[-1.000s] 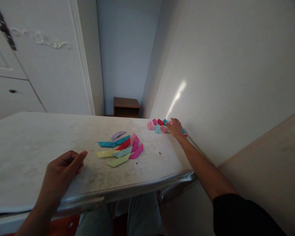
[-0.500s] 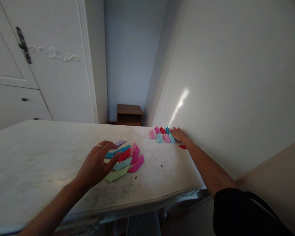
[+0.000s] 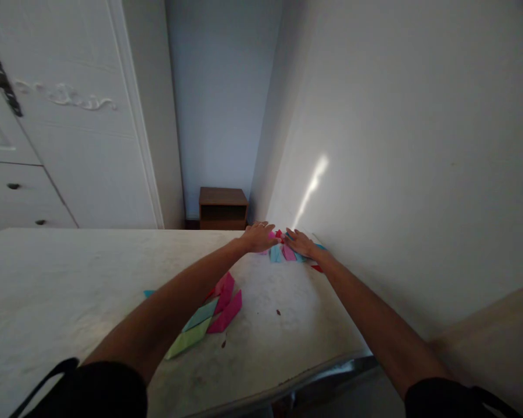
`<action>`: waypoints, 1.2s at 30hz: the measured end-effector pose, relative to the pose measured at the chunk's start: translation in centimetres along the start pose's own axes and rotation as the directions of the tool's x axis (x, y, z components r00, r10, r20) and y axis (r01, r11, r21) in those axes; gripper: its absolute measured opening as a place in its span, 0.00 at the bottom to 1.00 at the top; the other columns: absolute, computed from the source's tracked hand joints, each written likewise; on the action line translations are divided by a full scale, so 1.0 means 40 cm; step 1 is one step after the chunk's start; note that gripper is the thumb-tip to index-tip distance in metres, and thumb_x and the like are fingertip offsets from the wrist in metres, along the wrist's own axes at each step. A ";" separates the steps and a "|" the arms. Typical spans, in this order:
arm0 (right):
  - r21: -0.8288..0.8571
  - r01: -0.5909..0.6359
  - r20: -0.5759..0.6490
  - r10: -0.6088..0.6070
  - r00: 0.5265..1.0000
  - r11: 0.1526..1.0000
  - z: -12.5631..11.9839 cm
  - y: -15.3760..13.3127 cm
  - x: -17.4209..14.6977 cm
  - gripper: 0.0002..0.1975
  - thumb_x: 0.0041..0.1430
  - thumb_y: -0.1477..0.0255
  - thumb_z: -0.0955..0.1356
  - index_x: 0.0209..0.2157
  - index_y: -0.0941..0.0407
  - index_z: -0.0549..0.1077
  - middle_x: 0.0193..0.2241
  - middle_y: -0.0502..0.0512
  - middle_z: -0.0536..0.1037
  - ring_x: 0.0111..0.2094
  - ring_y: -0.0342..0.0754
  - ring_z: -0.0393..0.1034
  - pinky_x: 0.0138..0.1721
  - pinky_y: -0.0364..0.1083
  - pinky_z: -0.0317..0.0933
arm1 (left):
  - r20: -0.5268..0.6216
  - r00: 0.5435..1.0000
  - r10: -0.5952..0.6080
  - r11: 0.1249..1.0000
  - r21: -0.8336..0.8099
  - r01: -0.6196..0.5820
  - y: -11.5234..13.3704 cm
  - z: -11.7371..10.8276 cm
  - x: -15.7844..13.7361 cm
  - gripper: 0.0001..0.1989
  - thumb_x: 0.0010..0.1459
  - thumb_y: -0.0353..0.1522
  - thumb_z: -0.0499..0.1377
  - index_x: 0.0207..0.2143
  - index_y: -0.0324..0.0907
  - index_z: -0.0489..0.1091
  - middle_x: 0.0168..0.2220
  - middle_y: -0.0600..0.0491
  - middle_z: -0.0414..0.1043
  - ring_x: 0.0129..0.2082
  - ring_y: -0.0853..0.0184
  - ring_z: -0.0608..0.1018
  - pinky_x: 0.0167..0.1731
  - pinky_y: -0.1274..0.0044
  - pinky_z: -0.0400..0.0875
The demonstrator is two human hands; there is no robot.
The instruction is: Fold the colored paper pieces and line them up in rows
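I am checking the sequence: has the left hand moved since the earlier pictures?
Yes: against the table, the left hand has moved forward and right, to near the far edge.

Black sleeves [image 3: 98, 390] with thin dark straps [image 3: 64, 365]

White cabinet [image 3: 91, 157] — dark handle [image 3: 2, 81], brown open-fronted unit [image 3: 223, 196], pale wall [image 3: 396, 145] — bright streak [image 3: 311, 188].

Hands [image 3: 300, 242] on folded papers [image 3: 275, 253], pale table [image 3: 296, 331]
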State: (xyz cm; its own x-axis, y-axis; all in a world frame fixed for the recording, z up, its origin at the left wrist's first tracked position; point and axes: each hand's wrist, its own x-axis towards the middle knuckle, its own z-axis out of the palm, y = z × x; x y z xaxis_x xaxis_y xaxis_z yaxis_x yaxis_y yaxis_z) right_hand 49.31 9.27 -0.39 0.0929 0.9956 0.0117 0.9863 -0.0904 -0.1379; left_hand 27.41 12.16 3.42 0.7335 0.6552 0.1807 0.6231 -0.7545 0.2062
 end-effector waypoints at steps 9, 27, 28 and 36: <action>-0.029 0.023 0.065 -0.021 0.998 0.999 0.011 -0.033 -0.031 0.30 0.68 0.53 0.48 0.65 0.49 0.55 0.65 0.60 0.56 0.65 0.61 0.47 0.61 0.64 0.43 | 0.202 0.972 0.124 0.992 0.001 -0.127 -0.013 0.102 0.073 0.34 0.63 0.51 0.42 0.65 0.42 0.51 0.67 0.42 0.49 0.66 0.49 0.52 0.60 0.56 0.48; 0.139 0.186 0.078 -0.198 0.977 0.973 0.059 -0.354 -0.134 0.32 0.66 0.50 0.50 0.65 0.51 0.53 0.67 0.62 0.50 0.67 0.61 0.40 0.61 0.66 0.37 | 0.252 0.967 0.030 0.999 0.022 -0.037 -0.146 -0.029 -0.259 0.39 0.61 0.52 0.44 0.66 0.37 0.45 0.67 0.39 0.46 0.67 0.59 0.53 0.62 0.70 0.49; 0.145 0.196 0.079 -0.209 0.975 0.970 0.064 -0.377 -0.135 0.32 0.66 0.50 0.50 0.65 0.51 0.53 0.67 0.62 0.50 0.67 0.61 0.40 0.62 0.66 0.37 | 0.244 0.970 0.009 1.000 0.023 -0.015 -0.156 -0.037 -0.281 0.39 0.62 0.52 0.43 0.66 0.37 0.45 0.67 0.39 0.47 0.67 0.60 0.53 0.62 0.70 0.49; 0.150 0.275 0.095 -0.290 0.952 0.950 0.072 -0.508 -0.157 0.34 0.66 0.50 0.50 0.65 0.54 0.54 0.67 0.64 0.50 0.67 0.59 0.41 0.62 0.63 0.38 | 0.189 0.965 -0.179 0.984 0.054 0.172 -0.246 -0.070 -0.448 0.38 0.63 0.50 0.40 0.65 0.31 0.48 0.66 0.36 0.49 0.66 0.58 0.55 0.61 0.72 0.49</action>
State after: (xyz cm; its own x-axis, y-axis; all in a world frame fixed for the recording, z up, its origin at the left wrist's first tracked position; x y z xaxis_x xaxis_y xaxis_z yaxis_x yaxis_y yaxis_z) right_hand 28.30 4.91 -0.51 -0.2110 0.9765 -0.0432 0.9417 0.1912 -0.2767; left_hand 7.38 7.94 0.86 0.6480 0.7603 -0.0445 0.7536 -0.6316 0.1819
